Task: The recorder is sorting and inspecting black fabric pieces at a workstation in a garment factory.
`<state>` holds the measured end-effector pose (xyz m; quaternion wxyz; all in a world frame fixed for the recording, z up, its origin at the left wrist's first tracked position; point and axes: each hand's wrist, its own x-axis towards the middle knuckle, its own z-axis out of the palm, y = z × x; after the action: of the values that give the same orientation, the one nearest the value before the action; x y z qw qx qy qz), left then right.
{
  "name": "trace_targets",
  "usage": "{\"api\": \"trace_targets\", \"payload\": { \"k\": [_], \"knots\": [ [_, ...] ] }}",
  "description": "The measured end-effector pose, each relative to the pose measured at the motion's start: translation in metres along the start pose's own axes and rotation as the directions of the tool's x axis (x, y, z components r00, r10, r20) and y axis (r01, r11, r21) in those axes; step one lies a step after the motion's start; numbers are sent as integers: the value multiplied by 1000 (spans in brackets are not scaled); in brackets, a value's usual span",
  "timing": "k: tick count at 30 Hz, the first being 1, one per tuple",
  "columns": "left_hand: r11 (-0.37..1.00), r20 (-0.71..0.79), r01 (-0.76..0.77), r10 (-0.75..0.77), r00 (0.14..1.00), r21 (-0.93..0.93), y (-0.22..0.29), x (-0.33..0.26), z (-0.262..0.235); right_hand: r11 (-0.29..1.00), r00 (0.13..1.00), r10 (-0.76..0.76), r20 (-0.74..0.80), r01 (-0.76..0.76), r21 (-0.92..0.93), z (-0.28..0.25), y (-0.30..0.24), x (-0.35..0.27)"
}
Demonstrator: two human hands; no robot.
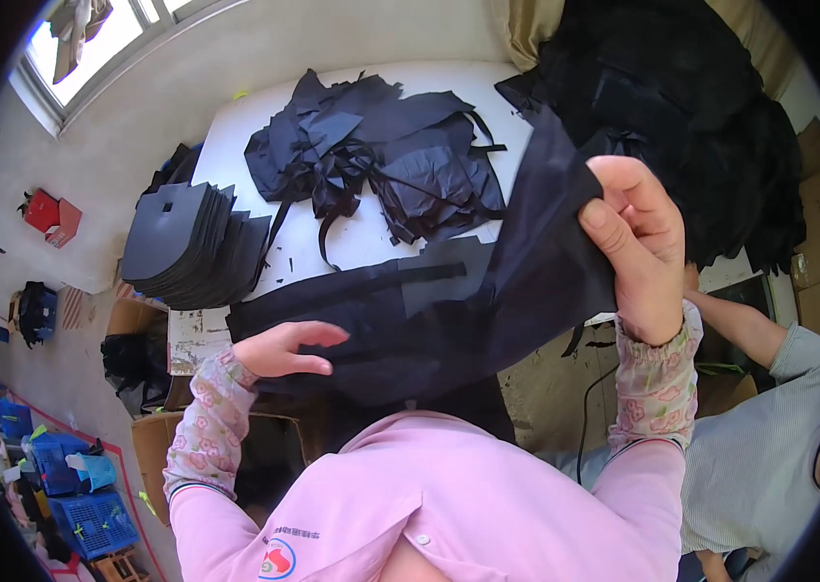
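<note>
A long piece of thin black fabric point(449, 320) stretches across in front of me, over the near edge of the white table. My right hand point(641, 247) pinches its raised right end between thumb and fingers. That end stands up in a slanting fold. Over the fabric's left part is my left hand point(291, 349), its thumb and fingers apart; whether it touches the cloth I cannot tell. A squarish dark patch point(444, 276) with a black strip shows near the fabric's upper edge.
Beyond lies a heap of crumpled black pieces and straps point(371, 145) on the white table point(235, 126). A stack of dark cut panels point(182, 242) stands at left. Black cloth point(672, 107) is piled far right. A co-worker point(769, 427) sits close on my right. Blue crates point(90, 519) stand lower left.
</note>
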<state>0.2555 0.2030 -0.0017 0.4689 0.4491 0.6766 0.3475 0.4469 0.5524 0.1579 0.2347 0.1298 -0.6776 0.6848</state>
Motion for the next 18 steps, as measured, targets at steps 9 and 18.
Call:
{"api": "trace_targets", "payload": {
  "k": [9,18],
  "knots": [
    [683,-157,-522,523,838,-511,112,90,38,986,955,-152,254,165,-34,58,-50,58],
    [502,-344,-641,562,752,-581,138,83,24,970,950,-144,277,192,-152,40,-63,85]
  ]
}}
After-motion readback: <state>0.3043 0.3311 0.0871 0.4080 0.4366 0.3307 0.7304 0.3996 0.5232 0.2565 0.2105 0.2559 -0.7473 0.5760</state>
